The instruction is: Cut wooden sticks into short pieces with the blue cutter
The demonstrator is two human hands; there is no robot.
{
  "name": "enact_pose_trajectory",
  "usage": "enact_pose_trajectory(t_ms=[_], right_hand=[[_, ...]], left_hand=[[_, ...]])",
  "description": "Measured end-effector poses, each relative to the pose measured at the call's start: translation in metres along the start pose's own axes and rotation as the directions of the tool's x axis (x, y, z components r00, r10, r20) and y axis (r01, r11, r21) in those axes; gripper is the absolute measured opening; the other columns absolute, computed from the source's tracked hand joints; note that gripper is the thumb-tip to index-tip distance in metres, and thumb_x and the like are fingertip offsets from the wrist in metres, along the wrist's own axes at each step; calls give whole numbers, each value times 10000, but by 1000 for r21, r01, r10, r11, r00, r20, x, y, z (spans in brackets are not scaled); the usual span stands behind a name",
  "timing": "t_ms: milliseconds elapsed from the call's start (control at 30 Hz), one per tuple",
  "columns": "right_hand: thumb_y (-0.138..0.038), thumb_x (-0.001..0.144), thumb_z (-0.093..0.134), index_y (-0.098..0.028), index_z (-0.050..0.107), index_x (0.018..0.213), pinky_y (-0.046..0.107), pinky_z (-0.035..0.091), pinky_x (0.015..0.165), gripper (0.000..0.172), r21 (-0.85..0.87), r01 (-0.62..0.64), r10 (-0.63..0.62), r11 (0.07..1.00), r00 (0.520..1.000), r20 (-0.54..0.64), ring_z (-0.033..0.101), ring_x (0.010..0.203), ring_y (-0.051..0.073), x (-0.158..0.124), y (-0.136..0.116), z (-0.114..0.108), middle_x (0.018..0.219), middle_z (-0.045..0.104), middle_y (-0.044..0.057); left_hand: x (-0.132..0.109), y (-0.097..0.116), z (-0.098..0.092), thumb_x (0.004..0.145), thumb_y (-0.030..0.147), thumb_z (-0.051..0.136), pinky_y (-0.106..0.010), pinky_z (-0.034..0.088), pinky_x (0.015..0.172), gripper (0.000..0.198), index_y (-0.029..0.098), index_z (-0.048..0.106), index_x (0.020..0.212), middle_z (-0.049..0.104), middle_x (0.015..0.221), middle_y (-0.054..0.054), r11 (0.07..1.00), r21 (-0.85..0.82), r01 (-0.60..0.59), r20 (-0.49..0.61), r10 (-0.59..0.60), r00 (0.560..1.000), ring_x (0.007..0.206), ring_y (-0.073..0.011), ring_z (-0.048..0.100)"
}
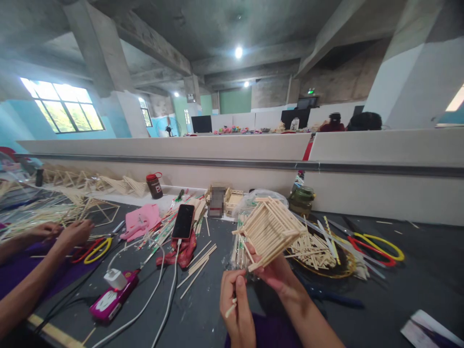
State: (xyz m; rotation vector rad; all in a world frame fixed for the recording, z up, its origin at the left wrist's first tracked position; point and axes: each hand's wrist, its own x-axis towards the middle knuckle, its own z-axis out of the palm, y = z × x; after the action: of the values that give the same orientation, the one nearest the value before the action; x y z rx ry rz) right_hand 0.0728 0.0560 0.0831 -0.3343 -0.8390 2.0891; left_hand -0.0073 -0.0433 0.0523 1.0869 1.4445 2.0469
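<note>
My right hand is closed on the underside of a small house-like frame of wooden sticks, held tilted above the dark table. Lower and to the left, my left hand pinches a short wooden stick between thumb and fingers. Just behind the frame lies a round plate heaped with loose sticks, and a clear bag of sticks stands beside my right hand.
A co-worker's hands work on stick frames at the left. A phone on a white cable, a pink power strip, red cloth, loose sticks, yellow-red scissors, blue pliers and a green jar crowd the table. A white partition stands behind.
</note>
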Motion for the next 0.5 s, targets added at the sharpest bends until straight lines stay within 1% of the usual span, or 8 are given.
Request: enact_pose_trajectory(t_ms=[33,200,300,367,433,500], right_hand=[[-400,762,622,-212,618,874,191,319,410,218,11,2,-2,1000,1000,-15,365,440,64,-4,-5,0,683,555,-20],[-398,706,682,-213,613,798,216,315,394,218,-99,88,-96,991,992,-80,400,449,88,-21,-28,-6,658,558,-9],[-403,694,694,-208,615,798,225,307,386,234,-156,112,-132,981,984,-118,402,445,89,-29,-37,-10,663,564,3],[-396,681,700,-216,622,808,226,308,383,234,-158,117,-143,980,976,-162,428,460,103,-34,-42,-12,661,569,9],[-370,658,710,-222,636,825,232,326,389,235,-167,113,-146,979,969,-201,461,482,118,-41,-45,-13,678,586,20],[-363,630,718,-221,649,829,239,342,391,254,-203,121,-165,972,962,-216,472,482,125,-47,-47,-14,686,600,28]], left_hand=[[0,0,0,873,371,519,-270,446,710,248,168,661,860,608,808,-44,1000,2,2,-3,-2,1000,768,-180,565],[-1,1,0,878,373,513,-265,438,705,252,168,658,864,598,807,-41,1000,24,14,0,-14,1000,766,-176,557],[0,3,0,871,386,524,-260,433,711,255,170,659,857,599,814,-40,999,34,23,-4,-23,1000,773,-175,555],[0,4,0,868,395,527,-263,435,718,262,169,661,855,601,816,-41,999,40,29,-5,-29,1000,775,-176,557],[0,6,0,864,403,531,-264,439,720,270,168,664,855,603,815,-42,999,35,36,-8,-36,999,774,-175,559],[-1,6,0,859,405,538,-262,443,714,273,165,668,852,603,810,-42,999,18,41,-14,-41,999,770,-173,560]])
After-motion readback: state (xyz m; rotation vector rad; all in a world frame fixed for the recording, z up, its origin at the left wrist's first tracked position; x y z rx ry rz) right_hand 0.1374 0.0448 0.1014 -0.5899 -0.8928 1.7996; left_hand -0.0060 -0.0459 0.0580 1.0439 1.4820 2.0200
